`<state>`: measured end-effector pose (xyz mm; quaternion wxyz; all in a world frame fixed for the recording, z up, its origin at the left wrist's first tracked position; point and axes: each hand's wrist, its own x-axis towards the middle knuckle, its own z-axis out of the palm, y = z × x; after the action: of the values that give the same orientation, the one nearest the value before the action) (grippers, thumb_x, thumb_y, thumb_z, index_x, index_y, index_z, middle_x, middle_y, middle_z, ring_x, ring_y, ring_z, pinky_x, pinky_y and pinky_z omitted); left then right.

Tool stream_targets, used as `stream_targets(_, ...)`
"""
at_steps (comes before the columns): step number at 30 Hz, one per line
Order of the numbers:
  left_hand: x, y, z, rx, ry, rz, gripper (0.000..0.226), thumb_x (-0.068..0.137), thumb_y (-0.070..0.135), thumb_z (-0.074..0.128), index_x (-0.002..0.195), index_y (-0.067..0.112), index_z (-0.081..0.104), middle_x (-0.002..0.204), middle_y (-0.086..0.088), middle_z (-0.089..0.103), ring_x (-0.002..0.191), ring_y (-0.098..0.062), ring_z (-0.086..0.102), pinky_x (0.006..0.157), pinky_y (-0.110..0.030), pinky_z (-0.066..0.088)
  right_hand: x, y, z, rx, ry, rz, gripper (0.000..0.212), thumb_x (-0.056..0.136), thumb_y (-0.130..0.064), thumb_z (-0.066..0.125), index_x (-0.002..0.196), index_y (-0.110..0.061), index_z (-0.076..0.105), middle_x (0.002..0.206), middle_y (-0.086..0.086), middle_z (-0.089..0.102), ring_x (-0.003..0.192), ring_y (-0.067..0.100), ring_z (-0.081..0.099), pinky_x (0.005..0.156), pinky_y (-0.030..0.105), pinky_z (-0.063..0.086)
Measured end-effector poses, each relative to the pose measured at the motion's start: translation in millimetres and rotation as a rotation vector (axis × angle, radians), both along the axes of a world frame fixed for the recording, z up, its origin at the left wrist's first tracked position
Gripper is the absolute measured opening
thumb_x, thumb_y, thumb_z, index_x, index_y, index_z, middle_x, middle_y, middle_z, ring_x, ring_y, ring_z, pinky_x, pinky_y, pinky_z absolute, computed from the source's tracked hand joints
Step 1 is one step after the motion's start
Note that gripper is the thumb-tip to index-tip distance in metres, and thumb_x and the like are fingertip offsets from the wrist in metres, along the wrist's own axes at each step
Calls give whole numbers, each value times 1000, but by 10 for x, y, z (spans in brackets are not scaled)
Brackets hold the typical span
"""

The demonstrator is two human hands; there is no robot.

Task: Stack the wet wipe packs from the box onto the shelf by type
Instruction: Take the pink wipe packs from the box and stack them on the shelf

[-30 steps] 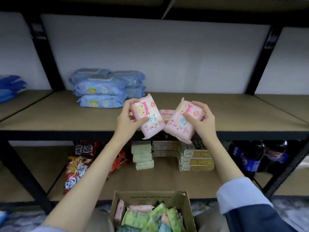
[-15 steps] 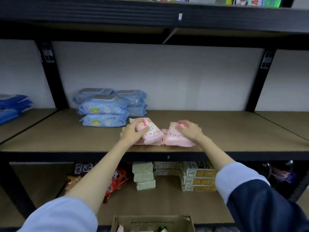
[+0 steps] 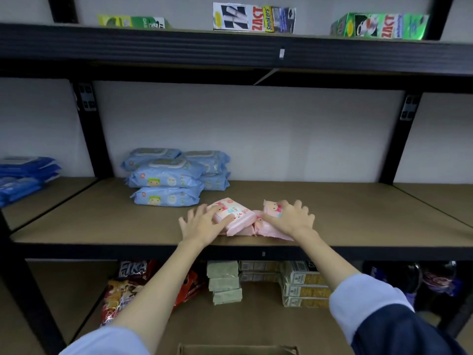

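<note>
Hands flat on pink packs

Shelf: blue packs, pink packs.

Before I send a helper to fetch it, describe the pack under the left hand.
On the middle shelf, near its front edge, lie pink packs. The left hand rests on the pink pack lying atop another, just right of the blue packs.

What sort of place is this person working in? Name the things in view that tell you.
Probably a shop or stockroom: black metal shelving carries blue wipe packs stacked by type, boxed goods above, and snack bags below.
</note>
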<state>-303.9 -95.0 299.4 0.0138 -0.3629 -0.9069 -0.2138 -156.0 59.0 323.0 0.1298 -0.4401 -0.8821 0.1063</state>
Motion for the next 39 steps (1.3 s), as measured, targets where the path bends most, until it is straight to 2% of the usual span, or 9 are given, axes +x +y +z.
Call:
stream_targets(4,102,11,-34,-10,130,95,55,88,67,25,138,46,32,138,-8,36,126,-28,32,103,-46,23,83,87,105,-111,5,142,50,82,-42,54,131,-40,48,148,4,35,134,30,28,106,52,20)
stream_targets(7,83,-28,-87,10,151,97,54,89,65,30,138,45,32,130,-8,40,119,-27,36,98,-43,28,169,105,173,-155,3,176,56,78,-21,48,126,-51,48,156,1,16,139,32,12,109,56,10)
stream_targets(12,108,7,-67,60,153,109,56,84,67,39,132,40,41,124,-7,44,115,-27,40,95,-40,31,167,169,144,-277,80,320,59,66,-14,38,103,-57,59,148,1,35,140,31,17,112,54,13)
stream_targets(16,136,65,-83,106,143,111,56,82,68,43,129,38,44,120,-7,46,113,-27,41,93,-39,33,120,192,136,-261,142,338,60,76,1,39,115,-36,64,146,6,38,138,30,22,113,47,21)
stream_targets(22,103,105,-76,190,41,72,55,80,63,51,128,38,46,119,-9,44,112,-29,41,95,-36,34,93,198,89,-236,211,350,60,75,-1,44,115,-42,62,150,4,32,139,28,24,111,49,27)
stream_targets(24,80,80,-78,339,-129,33,58,77,55,63,130,39,45,123,-10,41,117,-31,38,100,-36,33,147,225,79,-214,308,330,63,75,-5,55,126,-42,52,156,1,18,143,28,16,112,52,25)
stream_targets(29,48,-27,-116,632,-454,-125,90,70,14,80,143,28,29,140,-12,38,129,-24,38,106,-31,31,369,337,-109,-356,485,222,115,63,-31,85,148,-35,7,156,7,13,142,30,18,113,49,21)
stream_targets(35,3,-11,-162,651,-449,-173,77,70,3,77,136,21,43,136,-3,49,112,-4,42,92,-9,31,489,262,-364,-424,566,239,80,77,-12,74,144,-24,33,143,8,39,128,23,40,96,25,38)
stream_targets(39,-24,-31,-179,635,-412,-212,62,72,9,77,127,25,52,134,5,51,117,-7,44,95,-14,32,485,227,-398,-448,620,245,75,79,-15,74,142,-24,35,141,6,39,126,21,40,92,25,40)
